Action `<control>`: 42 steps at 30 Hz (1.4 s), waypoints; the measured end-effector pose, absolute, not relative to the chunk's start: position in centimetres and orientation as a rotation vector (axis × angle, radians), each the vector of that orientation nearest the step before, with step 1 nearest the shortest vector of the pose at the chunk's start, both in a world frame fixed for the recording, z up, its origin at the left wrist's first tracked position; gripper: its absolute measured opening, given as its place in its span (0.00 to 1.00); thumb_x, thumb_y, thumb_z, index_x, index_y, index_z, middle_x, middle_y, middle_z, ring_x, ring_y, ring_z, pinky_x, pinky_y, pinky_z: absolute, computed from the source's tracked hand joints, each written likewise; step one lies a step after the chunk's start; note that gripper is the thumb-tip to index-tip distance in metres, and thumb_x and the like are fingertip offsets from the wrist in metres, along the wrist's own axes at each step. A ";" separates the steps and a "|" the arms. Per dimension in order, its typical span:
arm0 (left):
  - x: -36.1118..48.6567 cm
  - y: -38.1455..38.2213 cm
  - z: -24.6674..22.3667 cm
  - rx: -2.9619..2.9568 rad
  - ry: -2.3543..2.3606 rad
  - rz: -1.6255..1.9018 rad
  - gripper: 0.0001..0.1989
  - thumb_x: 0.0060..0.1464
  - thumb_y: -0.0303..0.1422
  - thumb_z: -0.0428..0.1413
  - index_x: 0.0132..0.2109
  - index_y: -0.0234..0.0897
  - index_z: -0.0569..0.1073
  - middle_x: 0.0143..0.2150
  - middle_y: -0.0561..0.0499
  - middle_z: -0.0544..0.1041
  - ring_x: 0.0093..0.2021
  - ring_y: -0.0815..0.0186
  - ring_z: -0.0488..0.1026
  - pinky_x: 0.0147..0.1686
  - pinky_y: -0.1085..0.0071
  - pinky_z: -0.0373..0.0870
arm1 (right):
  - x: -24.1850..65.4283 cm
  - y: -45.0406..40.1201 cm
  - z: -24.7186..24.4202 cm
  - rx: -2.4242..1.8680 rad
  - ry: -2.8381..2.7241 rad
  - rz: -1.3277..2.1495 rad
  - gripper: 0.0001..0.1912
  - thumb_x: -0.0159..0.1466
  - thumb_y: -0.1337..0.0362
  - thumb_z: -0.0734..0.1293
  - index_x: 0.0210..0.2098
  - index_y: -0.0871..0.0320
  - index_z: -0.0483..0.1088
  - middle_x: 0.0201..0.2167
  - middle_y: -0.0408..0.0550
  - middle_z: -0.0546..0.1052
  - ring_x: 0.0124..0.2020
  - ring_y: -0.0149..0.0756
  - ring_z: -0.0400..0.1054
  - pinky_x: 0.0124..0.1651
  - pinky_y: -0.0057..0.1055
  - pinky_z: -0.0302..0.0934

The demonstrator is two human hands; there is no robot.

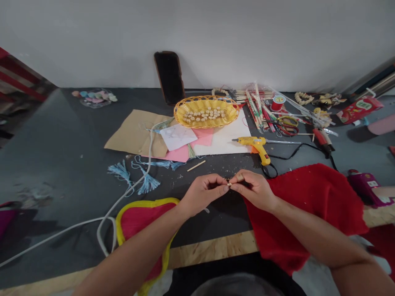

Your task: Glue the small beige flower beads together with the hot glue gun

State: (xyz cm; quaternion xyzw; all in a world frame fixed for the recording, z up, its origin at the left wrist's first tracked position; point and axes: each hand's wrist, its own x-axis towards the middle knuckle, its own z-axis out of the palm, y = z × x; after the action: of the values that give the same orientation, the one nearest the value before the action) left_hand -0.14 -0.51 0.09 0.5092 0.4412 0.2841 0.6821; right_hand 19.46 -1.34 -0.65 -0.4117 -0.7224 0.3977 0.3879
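Observation:
My left hand (207, 192) and my right hand (253, 190) meet over the dark tabletop near its front edge. Both pinch a tiny pale piece (229, 184) between thumbs and forefingers; the fingertips cover most of it, so its kind is unclear. Beyond them stands a yellow woven basket (206, 124) with many small whitish pieces inside. A yellow glue gun (253, 144) lies just past my right hand. Red cloth (321, 197) spreads under my right forearm, and a pink piece with yellow edging (145, 222) lies beneath my left forearm.
Blue tassels (149, 183) and a white cord (123, 196) lie on the left. Brown paper (135, 133) sits by the basket. Against the wall leans a phone (169, 78). Scissors (288, 125), a red thread spool (278, 103) and a drink carton (359, 110) are at the right.

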 end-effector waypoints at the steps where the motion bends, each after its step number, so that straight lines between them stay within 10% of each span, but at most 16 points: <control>1: -0.1 -0.5 0.1 1.140 0.986 0.639 0.16 0.46 0.44 0.63 0.31 0.33 0.74 0.23 0.56 0.68 0.24 0.74 0.58 0.24 0.76 0.53 | 19.4 -1.4 -0.6 -1.044 -1.836 1.015 0.07 0.65 0.60 0.67 0.35 0.56 0.74 0.30 0.46 0.77 0.32 0.32 0.70 0.37 0.30 0.65; 42: -0.3 -0.5 0.1 1.350 1.030 0.708 0.07 0.49 0.34 0.58 0.28 0.34 0.74 0.24 0.54 0.68 0.25 0.73 0.60 0.25 0.76 0.57 | 19.1 -1.7 -0.6 -1.123 -1.855 1.121 0.07 0.62 0.61 0.67 0.29 0.56 0.70 0.25 0.43 0.72 0.26 0.28 0.65 0.30 0.26 0.60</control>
State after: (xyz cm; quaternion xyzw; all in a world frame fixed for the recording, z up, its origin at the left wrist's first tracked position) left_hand -0.34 -0.52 0.15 0.5839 0.4453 0.3062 0.6059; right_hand 19.15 -1.68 -0.58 -0.4319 -0.7138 0.4315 0.3430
